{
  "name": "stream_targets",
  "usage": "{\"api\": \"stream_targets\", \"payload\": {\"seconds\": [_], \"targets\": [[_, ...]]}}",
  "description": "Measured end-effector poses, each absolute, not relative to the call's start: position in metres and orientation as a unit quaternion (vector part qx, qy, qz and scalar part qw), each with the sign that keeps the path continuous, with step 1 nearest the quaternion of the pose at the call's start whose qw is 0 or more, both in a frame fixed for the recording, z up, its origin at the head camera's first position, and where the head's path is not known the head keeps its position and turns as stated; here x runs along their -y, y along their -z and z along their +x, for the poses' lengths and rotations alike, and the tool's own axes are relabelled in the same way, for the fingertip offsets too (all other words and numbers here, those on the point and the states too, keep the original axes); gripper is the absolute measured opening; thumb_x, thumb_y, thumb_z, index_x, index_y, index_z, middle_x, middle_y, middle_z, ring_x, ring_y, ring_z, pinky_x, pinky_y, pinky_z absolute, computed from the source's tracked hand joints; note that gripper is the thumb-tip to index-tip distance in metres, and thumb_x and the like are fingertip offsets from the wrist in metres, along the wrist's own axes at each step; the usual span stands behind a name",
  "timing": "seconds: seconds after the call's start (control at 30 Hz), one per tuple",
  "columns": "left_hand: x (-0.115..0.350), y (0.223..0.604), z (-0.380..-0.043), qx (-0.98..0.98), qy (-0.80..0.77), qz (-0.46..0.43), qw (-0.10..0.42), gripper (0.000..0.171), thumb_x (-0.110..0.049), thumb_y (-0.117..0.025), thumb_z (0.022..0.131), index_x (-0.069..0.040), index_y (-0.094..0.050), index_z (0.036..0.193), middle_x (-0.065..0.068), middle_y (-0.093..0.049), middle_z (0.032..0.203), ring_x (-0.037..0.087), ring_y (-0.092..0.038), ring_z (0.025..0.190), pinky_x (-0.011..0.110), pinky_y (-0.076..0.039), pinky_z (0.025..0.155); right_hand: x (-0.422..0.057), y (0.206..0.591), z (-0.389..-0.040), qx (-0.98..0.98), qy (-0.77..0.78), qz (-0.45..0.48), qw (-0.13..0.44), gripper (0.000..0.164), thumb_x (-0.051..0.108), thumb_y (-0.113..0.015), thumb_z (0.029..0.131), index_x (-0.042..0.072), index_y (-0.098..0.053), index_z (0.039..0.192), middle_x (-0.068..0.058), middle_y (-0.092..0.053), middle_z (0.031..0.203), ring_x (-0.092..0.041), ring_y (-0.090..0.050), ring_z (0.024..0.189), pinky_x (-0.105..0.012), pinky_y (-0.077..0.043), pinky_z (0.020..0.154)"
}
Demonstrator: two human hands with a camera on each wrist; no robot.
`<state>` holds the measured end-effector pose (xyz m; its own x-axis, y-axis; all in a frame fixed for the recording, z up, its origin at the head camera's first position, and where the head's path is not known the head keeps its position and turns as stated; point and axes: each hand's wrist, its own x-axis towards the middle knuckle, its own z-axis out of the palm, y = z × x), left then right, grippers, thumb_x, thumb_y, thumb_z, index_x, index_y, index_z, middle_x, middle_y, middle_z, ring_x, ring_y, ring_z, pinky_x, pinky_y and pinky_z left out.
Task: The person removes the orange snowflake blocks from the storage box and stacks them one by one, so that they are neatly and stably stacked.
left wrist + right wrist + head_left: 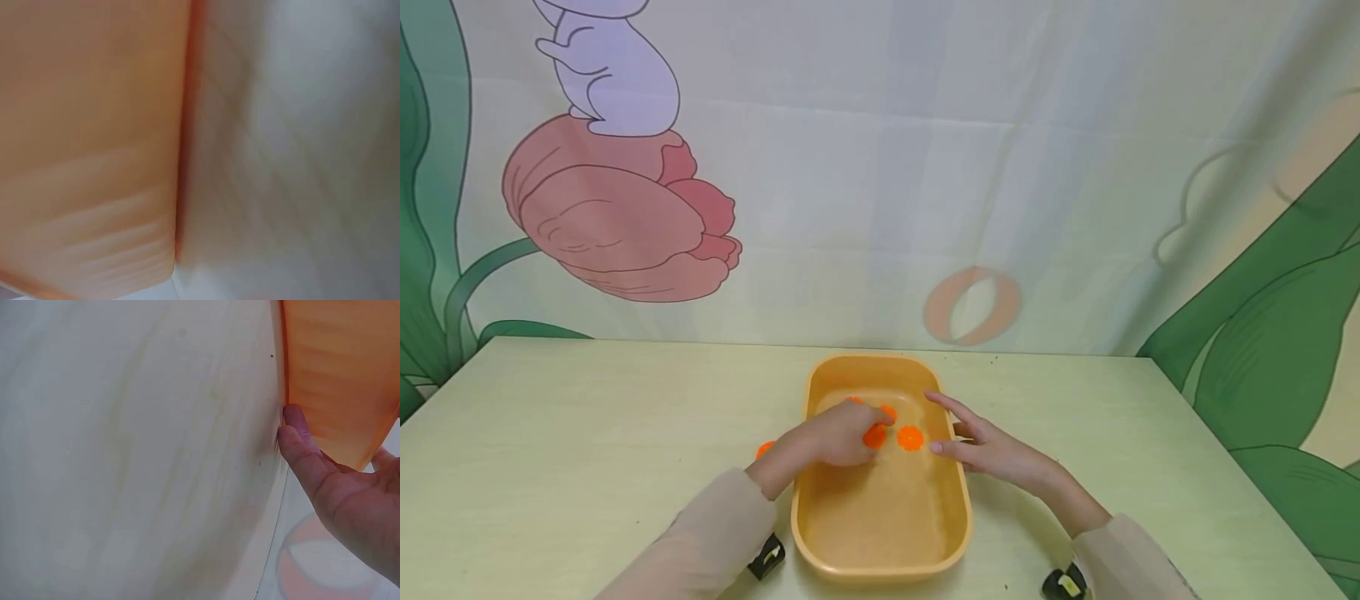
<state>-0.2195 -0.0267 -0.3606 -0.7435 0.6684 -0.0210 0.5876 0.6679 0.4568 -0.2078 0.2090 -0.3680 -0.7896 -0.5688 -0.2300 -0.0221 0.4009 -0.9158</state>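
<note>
Orange disc partly hidden behind the left forearm, animal print cut off by top edge

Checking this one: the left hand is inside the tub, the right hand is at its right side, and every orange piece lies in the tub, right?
Not quite: the head view shows one orange piece outside the tub, on its left, partly hidden by the left forearm. The left hand is inside, the right hand at its right side.
</note>
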Motion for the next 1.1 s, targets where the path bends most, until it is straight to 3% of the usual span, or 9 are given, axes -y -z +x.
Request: {"api": "stream_targets", "payload": {"seconds": [0.13,0.37,0.6,0.87,1.1], "targets": [[0.0254,0.3598,-0.2188,-0.915,-0.208,0.333,0.095,0.038,-0.002,-0.065,0.077,0.002,-0.06,0.114,0.01,-0.063,0.105,0.02,-0.054,0.09,0.034,-0.04,0.091,-0.2092,0.3685,-0.2078,-0.795,0.513,-0.184,0.264,0.071,0.031,-0.057,0.09,0.027,-0.013,0.146,-0.023,-0.043,0.13,-0.024,-0.055,0.105,-0.038,-0.046,0.087],[0.025,0.3609,-0.2186,-0.915,-0.198,0.344,0.079,0.033,0.005,-0.063,0.072,0.0,-0.064,0.104,0.006,-0.056,0.081,0.018,-0.048,0.078,0.027,-0.039,0.072,-0.2092,0.3677,-0.2076,-0.795,0.513,-0.186,0.265,0.071,0.03,-0.056,0.09,0.026,-0.013,0.146,-0.022,-0.045,0.127,-0.024,-0.056,0.102,-0.037,-0.047,0.085],[0.0245,0.3624,-0.2169,-0.918,-0.204,0.326,0.094,0.03,0.008,-0.065,0.069,-0.005,-0.061,0.096,0.005,-0.053,0.085,0.018,-0.048,0.078,0.027,-0.042,0.07,-0.209,0.3678,-0.2077,-0.799,0.51,-0.179,0.263,0.07,0.031,-0.057,0.09,0.028,-0.014,0.146,-0.022,-0.045,0.128,-0.023,-0.056,0.102,-0.037,-0.047,0.085],[0.0243,0.3619,-0.2162,-0.945,-0.18,0.26,0.081,0.031,-0.013,-0.079,0.068,-0.005,-0.054,0.084,0.003,-0.048,0.076,0.02,-0.047,0.07,0.032,-0.041,0.067,-0.2081,0.3683,-0.2074,-0.793,0.517,-0.181,0.267,0.071,0.03,-0.056,0.09,0.026,-0.014,0.146,-0.023,-0.045,0.127,-0.024,-0.057,0.101,-0.037,-0.047,0.085],[0.0235,0.3596,-0.2159,-0.946,-0.163,0.261,0.099,0.024,-0.014,-0.078,0.07,-0.004,-0.058,0.079,0.001,-0.053,0.072,0.018,-0.049,0.07,0.03,-0.042,0.069,-0.2085,0.369,-0.2078,-0.8,0.509,-0.176,0.264,0.07,0.031,-0.056,0.09,0.028,-0.015,0.146,-0.02,-0.046,0.127,-0.023,-0.055,0.103,-0.037,-0.047,0.085]]}}
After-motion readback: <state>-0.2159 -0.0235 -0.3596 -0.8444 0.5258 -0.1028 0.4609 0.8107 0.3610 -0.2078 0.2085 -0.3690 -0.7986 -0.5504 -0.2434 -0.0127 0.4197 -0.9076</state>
